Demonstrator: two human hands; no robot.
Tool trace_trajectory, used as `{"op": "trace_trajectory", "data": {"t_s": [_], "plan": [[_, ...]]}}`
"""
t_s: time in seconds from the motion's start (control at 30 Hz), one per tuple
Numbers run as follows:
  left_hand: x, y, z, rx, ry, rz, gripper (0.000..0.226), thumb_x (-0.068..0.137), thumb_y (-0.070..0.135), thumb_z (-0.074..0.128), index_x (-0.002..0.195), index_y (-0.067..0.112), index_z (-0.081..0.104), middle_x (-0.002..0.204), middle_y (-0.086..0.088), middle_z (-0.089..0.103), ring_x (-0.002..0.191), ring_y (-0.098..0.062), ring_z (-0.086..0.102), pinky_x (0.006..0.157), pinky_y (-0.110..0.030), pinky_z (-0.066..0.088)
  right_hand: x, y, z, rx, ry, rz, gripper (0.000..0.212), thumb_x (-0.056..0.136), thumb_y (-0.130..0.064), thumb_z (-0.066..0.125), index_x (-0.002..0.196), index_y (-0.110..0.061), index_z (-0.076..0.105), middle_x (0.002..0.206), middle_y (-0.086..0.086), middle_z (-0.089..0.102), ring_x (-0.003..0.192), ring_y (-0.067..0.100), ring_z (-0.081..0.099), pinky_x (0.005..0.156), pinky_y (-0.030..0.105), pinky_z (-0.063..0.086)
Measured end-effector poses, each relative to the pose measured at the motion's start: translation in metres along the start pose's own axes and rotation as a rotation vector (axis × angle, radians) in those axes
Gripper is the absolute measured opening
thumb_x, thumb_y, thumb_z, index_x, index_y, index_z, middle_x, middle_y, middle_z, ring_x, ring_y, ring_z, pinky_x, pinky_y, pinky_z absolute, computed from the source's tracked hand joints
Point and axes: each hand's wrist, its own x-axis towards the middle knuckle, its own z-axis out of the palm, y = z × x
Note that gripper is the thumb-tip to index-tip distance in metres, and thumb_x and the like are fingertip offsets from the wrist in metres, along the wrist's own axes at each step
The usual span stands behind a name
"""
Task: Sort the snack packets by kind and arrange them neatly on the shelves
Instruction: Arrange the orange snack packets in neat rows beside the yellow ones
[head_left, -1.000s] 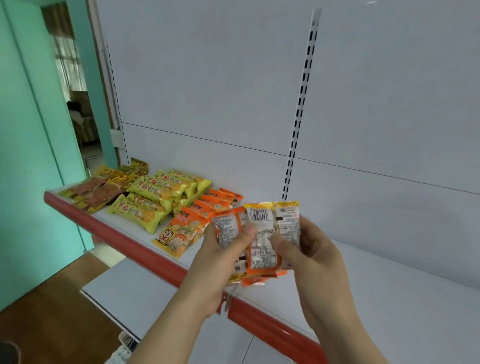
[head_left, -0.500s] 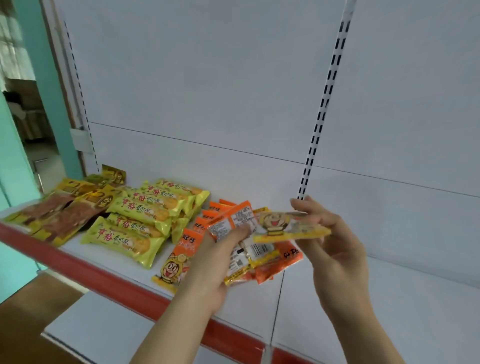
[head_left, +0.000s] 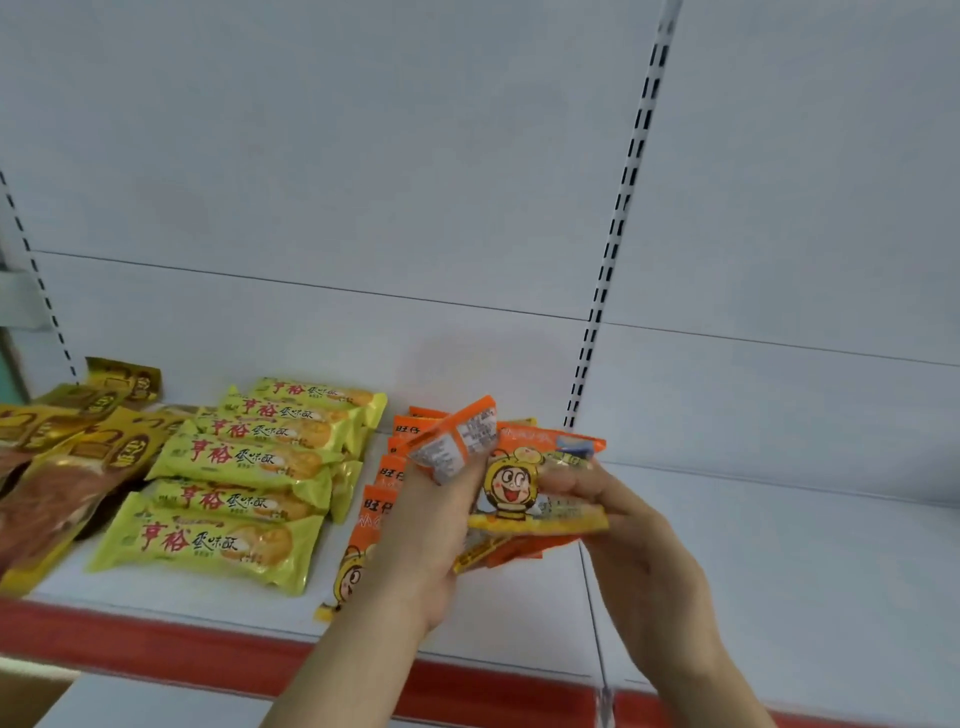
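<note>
Over the shelf front, head view: left hand (head_left: 415, 540) pinches a fan of orange packets (head_left: 457, 441), thumb on top, printed backs up; count in the fan unclear. Right hand (head_left: 639, 545) pinches one cartoon-face packet (head_left: 530, 493) between thumb and curled fingers, held against the fan above the white shelf (head_left: 519, 613). On the shelf: six yellow-green packets (head_left: 208, 540) stacked in rows; four orange packets in a column (head_left: 387, 473) just beside them, partly hidden by the left hand; gold-brown packets (head_left: 62, 467) at far left, overlapping, count unclear. Red shelf lip (head_left: 156, 644) runs along the front. Slotted upright (head_left: 613, 249) splits the back panel; shelf surface right of it is bare.
</note>
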Motion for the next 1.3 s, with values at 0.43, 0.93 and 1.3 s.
{"op": "trace_trajectory", "data": {"t_s": [0.43,0.93,1.3], "plan": [[0.001,-0.003,0.008,0.075,-0.038,0.001,0.066,0.079,0.051,0.078,0.137,0.03,0.054,0.107,0.0,0.08,0.093,-0.025,0.079,0.093,-0.054,0.06,-0.017,-0.012,0.021,-0.028,0.415,0.013,0.01,0.081,-0.02,0.076,0.085,-0.022,0.067,0.091,0.01,0.076,0.086,0.029,0.074,0.078,0.043,0.057],[0.015,0.026,-0.028,-0.034,0.171,0.025,0.021,0.086,0.022,0.079,0.107,0.026,0.076,0.093,-0.012,0.081,0.072,-0.03,0.078,0.066,-0.045,0.059,0.013,-0.014,-0.02,-0.304,0.508,0.003,0.045,0.085,-0.007,0.075,0.117,-0.039,0.069,0.099,-0.011,0.075,0.086,0.003,0.072,0.074,0.021,0.051],[0.008,0.035,-0.042,-0.061,0.143,-0.005,0.055,0.077,0.025,0.083,0.128,0.02,0.063,0.103,-0.012,0.08,0.087,-0.034,0.079,0.071,-0.046,0.063,0.1,0.072,-0.021,-0.894,0.23,0.125,0.041,0.095,-0.022,0.056,0.135,-0.015,0.05,0.129,0.004,0.051,0.108,0.02,0.056,0.08,0.029,0.045]]}}
